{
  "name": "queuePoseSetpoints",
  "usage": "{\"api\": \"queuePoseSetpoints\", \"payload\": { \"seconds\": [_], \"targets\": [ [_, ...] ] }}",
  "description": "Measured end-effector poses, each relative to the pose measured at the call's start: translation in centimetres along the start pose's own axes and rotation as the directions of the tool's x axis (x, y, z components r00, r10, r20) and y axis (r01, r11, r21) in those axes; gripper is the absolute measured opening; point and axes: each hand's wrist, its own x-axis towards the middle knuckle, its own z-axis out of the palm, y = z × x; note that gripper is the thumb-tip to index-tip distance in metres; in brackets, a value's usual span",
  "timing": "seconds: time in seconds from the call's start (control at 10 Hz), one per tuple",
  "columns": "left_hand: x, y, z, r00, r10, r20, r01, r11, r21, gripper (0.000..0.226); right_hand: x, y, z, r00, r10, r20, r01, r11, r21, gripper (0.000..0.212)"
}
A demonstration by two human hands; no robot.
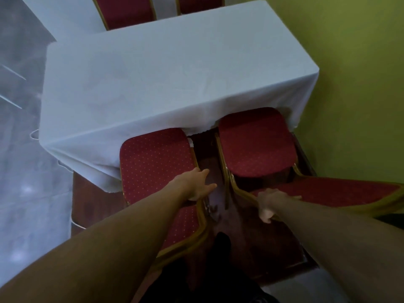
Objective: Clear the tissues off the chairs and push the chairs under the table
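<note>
Two red dotted chairs with gold frames stand at the near side of a table (166,79) draped in a white cloth. The left chair (153,162) has its seat partly under the cloth edge. The right chair (255,145) is tucked a little further in. My left hand (196,184) rests at the right rear corner of the left chair's seat, fingers spread, gripping nothing that I can see. My right hand (271,204) is closed on the gold top edge of the right chair's backrest (332,193). No tissue shows on either seat.
A green wall (349,62) runs close along the right. Two more red chairs (126,12) stand at the table's far side. A dark wooden strip of floor (209,167) lies between the chairs. My dark shoe (223,241) is just behind them. Pale floor lies to the left.
</note>
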Motion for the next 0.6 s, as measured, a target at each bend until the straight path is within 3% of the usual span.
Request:
{"api": "queuePoseSetpoints", "payload": {
  "seconds": [0.1, 0.2, 0.3, 0.5, 0.6],
  "targets": [
    [0.4, 0.6, -0.3, 1.000, -0.019, 0.005, 0.019, 1.000, -0.009, 0.075, 1.7, 0.6, 0.9, 0.996, -0.048, -0.076, 0.056, 0.994, 0.097, 0.051],
    [0.3, 0.9, -0.9, 0.999, -0.035, -0.014, 0.035, 0.999, 0.002, 0.075, 2.6, 0.5, 1.3, 0.999, -0.041, 0.010, 0.040, 0.992, 0.121, 0.067],
    [0.0, 0.8, -1.3, 0.998, -0.054, -0.037, 0.055, 0.998, 0.016, 0.075, -0.7, 0.1, -0.6, 0.997, -0.076, 0.008, 0.075, 0.996, 0.044, 0.091],
    [-1.7, -0.3, -1.6, 0.992, -0.088, -0.094, 0.094, 0.994, 0.059, 0.071, -2.0, -1.3, -4.2, 0.946, -0.145, -0.290, 0.195, 0.969, 0.153, 0.077],
    [-2.9, -1.8, -1.6, 0.986, -0.095, -0.134, 0.106, 0.992, 0.072, 0.070, -2.1, -3.4, -6.5, 0.878, -0.209, -0.430, 0.292, 0.947, 0.135, 0.077]
  ]
}}
